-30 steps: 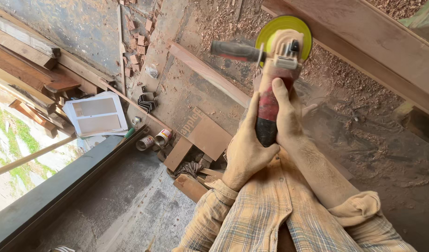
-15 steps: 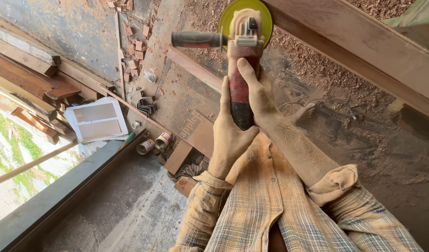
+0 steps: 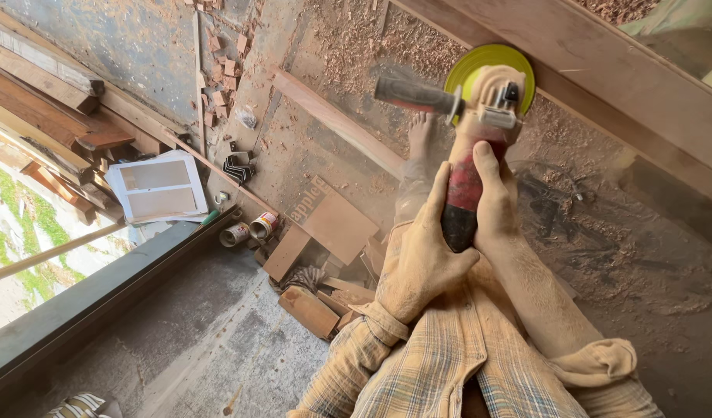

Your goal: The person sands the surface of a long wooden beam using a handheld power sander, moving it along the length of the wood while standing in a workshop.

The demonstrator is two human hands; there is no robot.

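left hand (image 3: 418,263) + right hand (image 3: 495,205): grip wrapped tight on dusty red grinder (image 3: 468,178) | round yellow-green disc (image 3: 489,66) against smooth wooden beam (image 3: 604,70)

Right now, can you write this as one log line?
left hand: grips grinder body | right hand: grips grinder body | disc: yellow-green, at plank | side handle: free

Two small labelled tins (image 3: 250,230) lie on their sides by the grey ledge, a flat brown cardboard sheet (image 3: 337,223) with dark lettering just right.
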